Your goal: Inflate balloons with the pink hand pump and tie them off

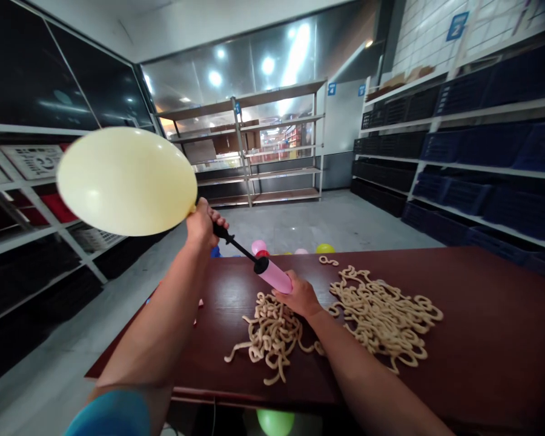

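1. Left hand (203, 223) grips black plastic pump end (220, 231); pale-yellow oval balloon (127, 181) left of grip, apparently pinched at its neck.
2. Right hand (301, 295) wraps pink cylindrical pump barrel (275, 276).
3. Beige curly strands (272, 332) heaped below right grip.

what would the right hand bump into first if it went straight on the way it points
Beyond the pink-barrelled pump it holds, the right hand would probably meet the left hand at the pump's black end, though depth is unclear.

Dark red table (481, 339): 2 heaps of beige curled strands (275, 330) (right heap (386, 315) wider).
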`<control>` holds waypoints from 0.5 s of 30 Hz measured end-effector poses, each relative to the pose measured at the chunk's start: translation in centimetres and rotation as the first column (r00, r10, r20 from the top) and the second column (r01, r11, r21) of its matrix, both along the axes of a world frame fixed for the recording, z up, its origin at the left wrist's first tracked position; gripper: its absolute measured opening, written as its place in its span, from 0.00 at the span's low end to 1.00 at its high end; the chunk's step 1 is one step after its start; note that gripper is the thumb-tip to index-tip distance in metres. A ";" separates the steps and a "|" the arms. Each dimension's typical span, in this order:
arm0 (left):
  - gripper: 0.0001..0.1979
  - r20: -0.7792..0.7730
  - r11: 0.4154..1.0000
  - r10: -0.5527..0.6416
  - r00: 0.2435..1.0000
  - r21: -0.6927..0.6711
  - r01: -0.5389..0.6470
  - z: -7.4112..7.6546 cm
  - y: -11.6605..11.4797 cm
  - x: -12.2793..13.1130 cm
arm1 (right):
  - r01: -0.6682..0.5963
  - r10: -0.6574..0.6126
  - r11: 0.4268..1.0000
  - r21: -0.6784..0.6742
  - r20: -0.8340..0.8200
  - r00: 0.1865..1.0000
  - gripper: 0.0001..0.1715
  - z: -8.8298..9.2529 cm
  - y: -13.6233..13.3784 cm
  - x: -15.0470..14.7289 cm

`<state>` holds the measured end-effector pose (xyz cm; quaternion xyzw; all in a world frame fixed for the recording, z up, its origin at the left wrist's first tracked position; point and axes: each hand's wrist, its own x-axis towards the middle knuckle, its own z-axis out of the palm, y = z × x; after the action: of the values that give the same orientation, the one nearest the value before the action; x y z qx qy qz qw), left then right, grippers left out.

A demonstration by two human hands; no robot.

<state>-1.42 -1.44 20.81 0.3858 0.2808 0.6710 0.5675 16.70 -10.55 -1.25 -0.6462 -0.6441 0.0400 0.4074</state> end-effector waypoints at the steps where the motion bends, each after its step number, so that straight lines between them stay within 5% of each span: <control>1: 0.22 -0.004 1.000 0.001 1.000 0.024 -0.001 0.8 0.0 -0.6 | 0.003 -0.003 1.000 0.002 -0.003 1.000 0.24 -0.1 0.1 -0.1; 3: 0.22 -0.011 0.999 0.003 1.000 0.050 -0.002 1.5 0.2 -1.2 | 0.005 -0.005 1.000 0.004 0.002 1.000 0.23 -0.3 0.2 -0.2; 6: 0.22 -0.008 1.000 0.013 1.000 0.017 -0.013 0.4 0.5 -0.6 | 0.013 -0.013 1.000 0.003 0.031 0.999 0.22 -0.7 0.2 -0.2; 15: 0.21 -0.012 0.983 -0.012 1.000 -0.183 0.009 -8.4 -1.0 6.0 | 0.066 -0.063 0.996 -0.052 0.067 0.996 0.21 -0.9 0.1 0.0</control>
<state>4.63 -2.41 12.45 0.3380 0.3430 0.6368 0.6021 16.72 -10.42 -2.15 -0.6785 -0.6345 0.0234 0.3695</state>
